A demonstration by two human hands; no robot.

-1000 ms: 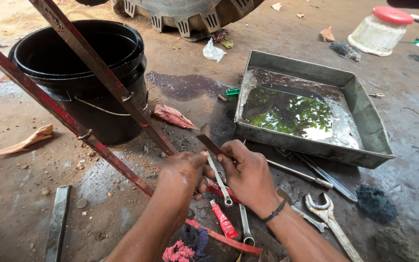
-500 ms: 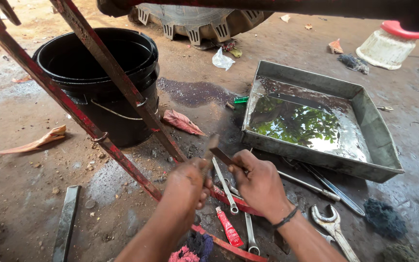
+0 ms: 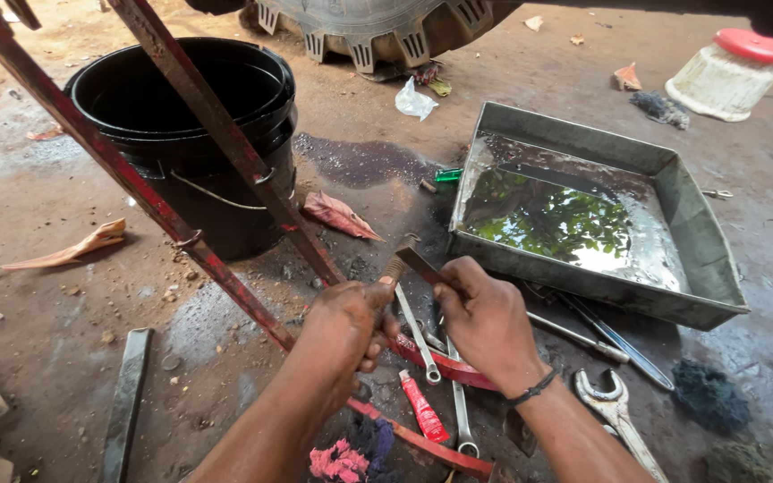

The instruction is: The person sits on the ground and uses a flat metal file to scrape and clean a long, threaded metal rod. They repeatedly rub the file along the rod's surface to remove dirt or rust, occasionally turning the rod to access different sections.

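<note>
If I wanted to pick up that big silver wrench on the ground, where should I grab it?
Grab the big silver wrench around its long flat handle, coming straight down from above. It lies flat on the ground beside the right hand, and its open jaw end is wider and awkward to hold.

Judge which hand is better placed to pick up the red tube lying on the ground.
Probably the left hand: the small red tube lies just beside it, while the right hand grips a flat metal blade.
</note>
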